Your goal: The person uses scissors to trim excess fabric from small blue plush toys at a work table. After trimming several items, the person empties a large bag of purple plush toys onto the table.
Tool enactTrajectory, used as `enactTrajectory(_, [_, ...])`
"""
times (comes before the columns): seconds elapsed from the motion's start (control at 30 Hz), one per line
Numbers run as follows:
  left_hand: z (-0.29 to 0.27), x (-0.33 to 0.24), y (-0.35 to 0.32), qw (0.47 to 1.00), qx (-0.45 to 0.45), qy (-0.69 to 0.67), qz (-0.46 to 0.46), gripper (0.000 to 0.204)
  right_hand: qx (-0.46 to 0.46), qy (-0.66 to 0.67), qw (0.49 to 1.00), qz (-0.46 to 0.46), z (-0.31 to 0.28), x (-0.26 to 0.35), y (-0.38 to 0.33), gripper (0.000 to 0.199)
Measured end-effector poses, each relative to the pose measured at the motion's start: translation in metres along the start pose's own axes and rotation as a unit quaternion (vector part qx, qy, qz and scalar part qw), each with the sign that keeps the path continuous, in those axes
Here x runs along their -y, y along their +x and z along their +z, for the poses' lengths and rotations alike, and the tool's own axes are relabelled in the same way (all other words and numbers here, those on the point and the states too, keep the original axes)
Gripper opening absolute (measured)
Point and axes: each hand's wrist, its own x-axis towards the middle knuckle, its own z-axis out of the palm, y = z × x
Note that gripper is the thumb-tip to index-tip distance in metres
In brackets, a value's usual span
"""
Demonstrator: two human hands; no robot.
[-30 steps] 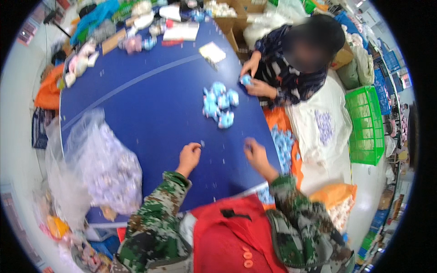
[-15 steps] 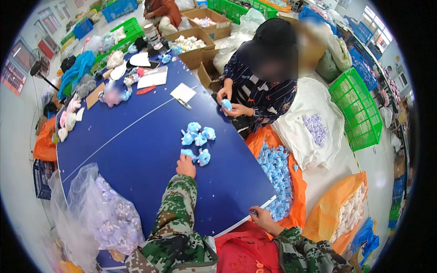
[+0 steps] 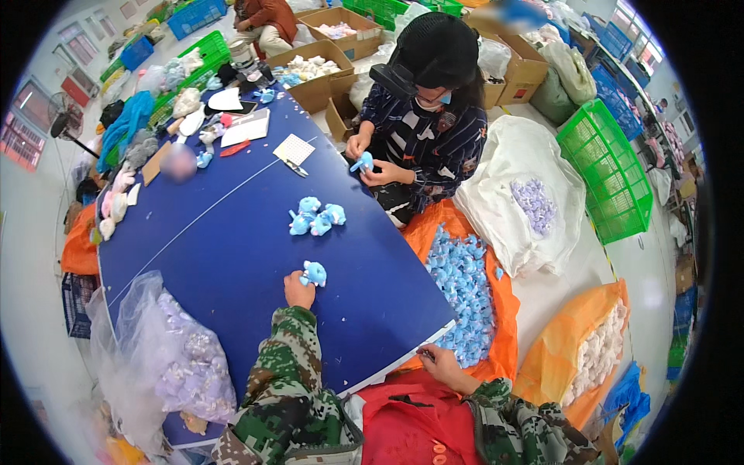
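Left hand (image 3: 298,291) on a blue plush toy (image 3: 314,273) on the table (image 3: 225,232)

Its fingers pinch the toy, which lies just beyond them; more blue toys (image 3: 316,218) sit farther out. Right hand (image 3: 442,363) hangs off the table's near edge, fingers curled; cannot tell if pinching anything.

Left hand (image 3: 298,291) went from flat on the blue table (image 3: 232,232) to reaching out and grabbing a small blue plush toy (image 3: 314,273), while the right hand (image 3: 443,363) slid back off the table's near edge.
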Motion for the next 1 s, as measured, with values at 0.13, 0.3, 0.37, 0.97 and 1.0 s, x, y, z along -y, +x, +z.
enactTrajectory(0.13, [-0.072, -0.041, -0.04, 0.703, 0.227, -0.627, -0.247, 0.027, -0.017, 0.029, 0.995, -0.098, -0.004, 0.013, 0.015, 0.016])
enactTrajectory(0.3, [-0.126, -0.038, -0.067, 0.574, 0.186, -0.768, -0.215, 0.022, 0.033, 0.08, 0.99, -0.108, -0.008, 0.072, 0.033, 0.014])
enactTrajectory(0.37, [-0.151, -0.044, -0.073, 0.555, 0.168, -0.785, -0.216, 0.026, 0.069, 0.091, 0.988, -0.108, -0.005, 0.087, 0.036, 0.014])
enactTrajectory(0.97, [-0.239, -0.048, -0.191, 0.548, 0.198, -0.801, -0.137, 0.047, -0.237, 0.056, 0.952, 0.184, -0.019, -0.128, 0.122, 0.03])
enactTrajectory(1.0, [-0.241, -0.036, -0.201, 0.542, 0.189, -0.804, -0.153, 0.046, -0.191, 0.168, 0.94, 0.226, -0.013, -0.082, 0.113, 0.032])
